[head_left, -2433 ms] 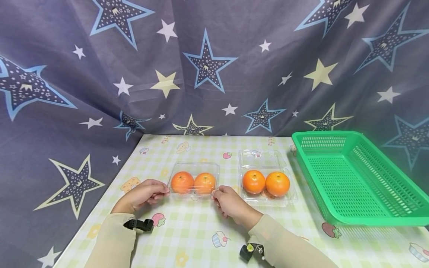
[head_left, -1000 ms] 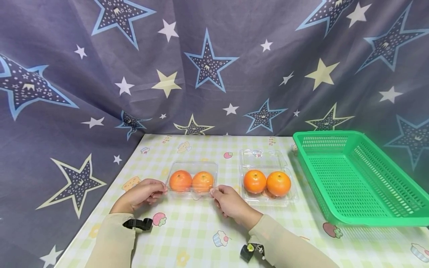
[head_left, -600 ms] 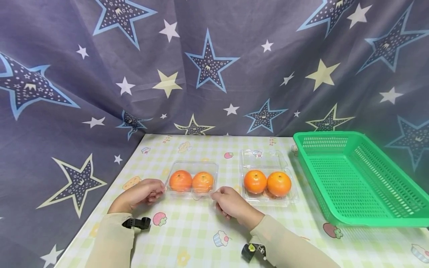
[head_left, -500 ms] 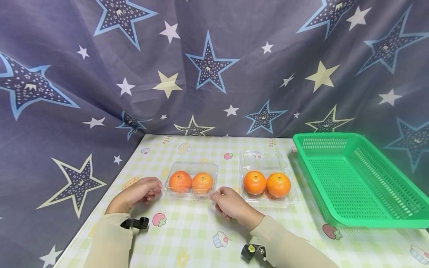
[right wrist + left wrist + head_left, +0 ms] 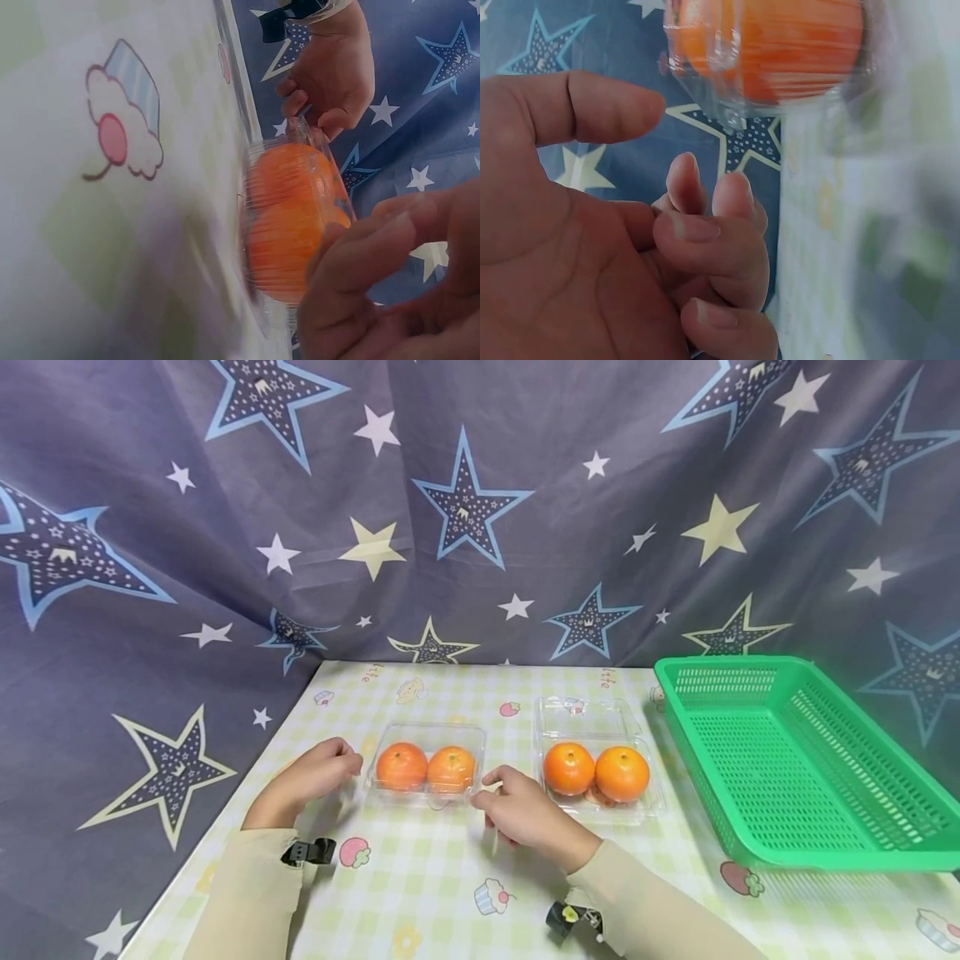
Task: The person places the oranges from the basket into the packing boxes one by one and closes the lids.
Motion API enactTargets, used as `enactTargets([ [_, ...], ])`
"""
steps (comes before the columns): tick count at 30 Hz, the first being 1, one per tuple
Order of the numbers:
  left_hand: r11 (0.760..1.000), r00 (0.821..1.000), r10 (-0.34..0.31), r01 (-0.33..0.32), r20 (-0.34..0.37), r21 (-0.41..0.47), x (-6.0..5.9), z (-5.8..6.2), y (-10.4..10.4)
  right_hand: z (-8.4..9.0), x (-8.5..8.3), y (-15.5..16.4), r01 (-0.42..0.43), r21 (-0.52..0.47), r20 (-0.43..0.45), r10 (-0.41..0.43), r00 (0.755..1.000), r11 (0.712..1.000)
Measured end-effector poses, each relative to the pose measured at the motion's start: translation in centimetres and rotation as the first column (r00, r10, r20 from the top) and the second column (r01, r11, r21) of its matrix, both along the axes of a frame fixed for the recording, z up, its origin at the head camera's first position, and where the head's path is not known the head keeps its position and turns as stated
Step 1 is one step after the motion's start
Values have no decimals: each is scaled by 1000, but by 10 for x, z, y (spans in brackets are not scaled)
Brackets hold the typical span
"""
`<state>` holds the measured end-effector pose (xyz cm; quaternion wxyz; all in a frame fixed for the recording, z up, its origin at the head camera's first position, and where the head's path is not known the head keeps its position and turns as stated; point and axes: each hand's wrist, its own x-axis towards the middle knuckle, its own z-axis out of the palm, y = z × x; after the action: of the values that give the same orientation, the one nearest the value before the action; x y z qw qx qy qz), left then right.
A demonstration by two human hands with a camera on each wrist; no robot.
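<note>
A clear plastic clamshell box [image 5: 427,735], its lid down, holds an orange [image 5: 402,767] and a second orange [image 5: 451,769] on the tablecloth. My left hand [image 5: 318,774] hovers just off the box's left side, holding nothing. In the left wrist view, its thumb [image 5: 611,116] stands apart from its loosely bent fingers [image 5: 712,240], with a wrapped-looking orange [image 5: 787,45] beyond. My right hand [image 5: 525,814] is at the box's front right corner, index finger lifted apart from the thumb. The right wrist view has its bent fingers [image 5: 360,277] overlapping the box edge.
To the right, another clear clamshell box [image 5: 585,717] lies with its lid raised back, holding two oranges [image 5: 568,768]. A green plastic basket [image 5: 855,858] stands at the table's right side. A star-patterned curtain [image 5: 480,593] hangs behind and to the left of the checked table [image 5: 435,902].
My left hand has let go of the box's left corner and drawn away leftward and up. My right hand's index finger has lifted off the right corner. The lidded box has shifted slightly left.
</note>
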<state>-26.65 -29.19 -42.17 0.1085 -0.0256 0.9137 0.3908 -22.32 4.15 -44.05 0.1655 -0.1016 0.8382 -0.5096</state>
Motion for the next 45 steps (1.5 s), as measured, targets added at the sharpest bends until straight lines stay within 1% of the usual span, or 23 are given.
enactTargets([
  [3,1000,1000,2,-3,-24,-18,-1,3,3,3,-1,1,-4,28,-28,4,1000,1000],
  [8,996,998,-13,7,-60,-94,-5,13,10,11,-2,5,4,77,-85,2,996,997],
  [11,990,996,-29,17,-85,-141,-6,21,16,16,-3,8,-6,101,-131,19,991,995],
  [16,979,988,-62,32,-143,-200,-7,38,33,25,-5,12,6,156,-233,31,972,988],
  [23,972,982,-117,83,-147,-219,0,60,57,37,-7,16,34,177,-262,14,965,984],
  [28,968,975,-161,125,-155,-216,4,71,72,47,-8,21,55,205,-293,8,956,977],
  [32,969,971,-176,142,-162,-203,6,75,82,56,-7,26,56,226,-282,11,959,972],
  [35,969,970,-181,148,-163,-199,7,77,88,60,-5,31,40,215,-252,16,968,976],
  [37,966,967,-191,154,-168,-208,7,78,92,63,-4,34,35,207,-248,18,969,978],
  [41,959,959,-211,165,-188,-230,6,78,99,68,-4,41,45,195,-273,10,962,980],
  [45,961,955,-221,179,-196,-212,7,79,106,72,-7,52,52,166,-283,-3,959,985],
])
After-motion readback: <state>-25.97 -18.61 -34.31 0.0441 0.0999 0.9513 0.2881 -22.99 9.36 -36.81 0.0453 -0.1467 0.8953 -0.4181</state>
